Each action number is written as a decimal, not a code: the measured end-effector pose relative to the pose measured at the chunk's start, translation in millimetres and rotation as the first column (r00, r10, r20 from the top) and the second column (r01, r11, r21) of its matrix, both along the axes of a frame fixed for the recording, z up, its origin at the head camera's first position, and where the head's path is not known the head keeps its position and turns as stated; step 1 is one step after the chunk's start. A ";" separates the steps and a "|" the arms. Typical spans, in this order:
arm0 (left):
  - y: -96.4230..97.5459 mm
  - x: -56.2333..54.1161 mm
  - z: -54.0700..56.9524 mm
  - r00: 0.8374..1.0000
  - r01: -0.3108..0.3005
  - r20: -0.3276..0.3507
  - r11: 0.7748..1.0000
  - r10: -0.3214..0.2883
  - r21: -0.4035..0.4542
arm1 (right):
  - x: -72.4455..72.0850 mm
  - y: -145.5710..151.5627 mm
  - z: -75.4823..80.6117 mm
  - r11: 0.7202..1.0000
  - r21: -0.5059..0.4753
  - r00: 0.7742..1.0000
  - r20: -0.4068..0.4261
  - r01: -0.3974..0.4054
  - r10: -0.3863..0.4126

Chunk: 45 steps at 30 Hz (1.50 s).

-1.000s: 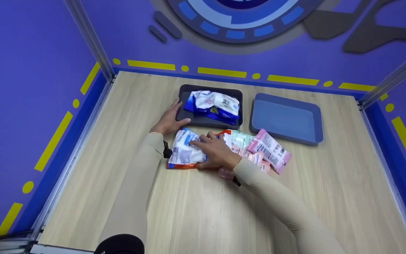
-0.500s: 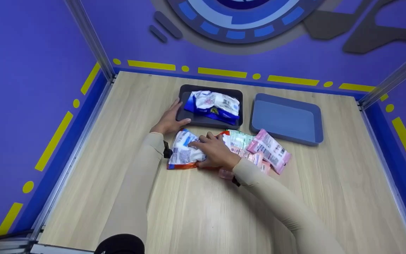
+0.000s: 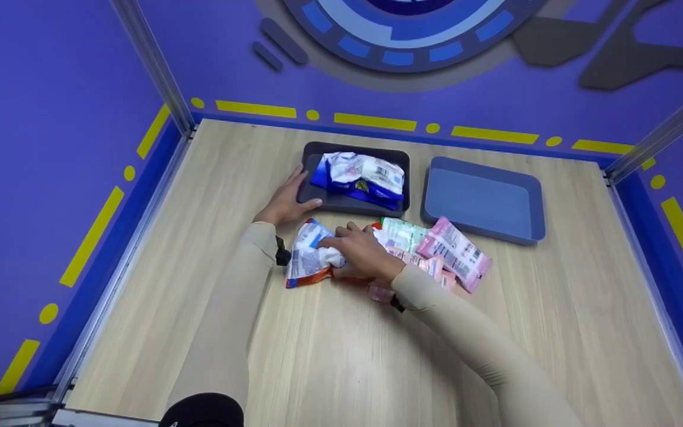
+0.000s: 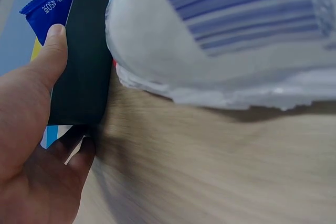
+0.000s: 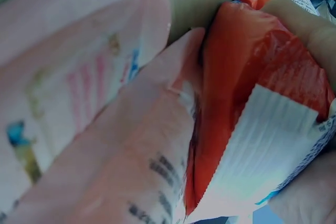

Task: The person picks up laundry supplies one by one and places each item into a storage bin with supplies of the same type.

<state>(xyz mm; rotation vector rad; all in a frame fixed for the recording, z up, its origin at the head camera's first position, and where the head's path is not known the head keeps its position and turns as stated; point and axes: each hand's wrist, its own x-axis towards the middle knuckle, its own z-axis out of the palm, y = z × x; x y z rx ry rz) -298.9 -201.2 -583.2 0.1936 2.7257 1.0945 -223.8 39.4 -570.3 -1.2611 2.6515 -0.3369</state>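
Observation:
In the head view, my left hand (image 3: 287, 200) holds the left front corner of a dark grey tray (image 3: 341, 207), its thumb at the near side and its fingers along the left wall. A blue-and-white plastic bag (image 3: 365, 178) lies inside that tray. In front of the tray, my right hand (image 3: 366, 255) grips a white bag (image 3: 307, 255) with orange-red edges from above, and covers its middle. The right wrist view shows the bag's red end (image 5: 223, 72) bunched between thumb and fingers. Beside it lie pale pink packets (image 5: 142, 145), partly under my right wrist.
A blue-grey tray (image 3: 481, 196) stands right of the dark one. Near its front lie a pink packet (image 3: 457, 252) and a green-and-white packet (image 3: 402, 233), overlapping the pale pink ones. Blue-purple walls (image 3: 371, 95) border the wooden table (image 3: 341, 356) at the back and sides.
The white bag's left part has drawn in slightly to the right and tilted, creasing under my right hand. My left hand and both trays have stayed in place.

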 end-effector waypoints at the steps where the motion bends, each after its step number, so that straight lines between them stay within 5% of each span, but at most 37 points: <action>1: 0.0 -0.1 0.1 1.000 0.002 -0.004 1.000 -0.002 0.001 | -0.2 -0.1 0.3 1.000 -0.004 1.000 -0.004 -0.002 0.002; 16: -0.4 -0.6 2.1 0.999 0.017 -0.036 1.000 -0.017 0.001 | -3.4 -0.8 1.0 0.996 -0.080 0.999 -0.042 -0.037 0.033; 38: -0.2 0.9 2.0 1.000 -0.004 -0.009 1.000 0.004 -0.004 | -5.9 -3.3 5.7 0.995 -0.100 0.997 0.075 -0.025 0.033; 45: 0.0 -0.1 0.8 0.999 0.020 -0.029 1.000 -0.020 -0.007 | -5.1 -1.8 5.0 0.994 -0.099 0.999 0.029 -0.034 0.037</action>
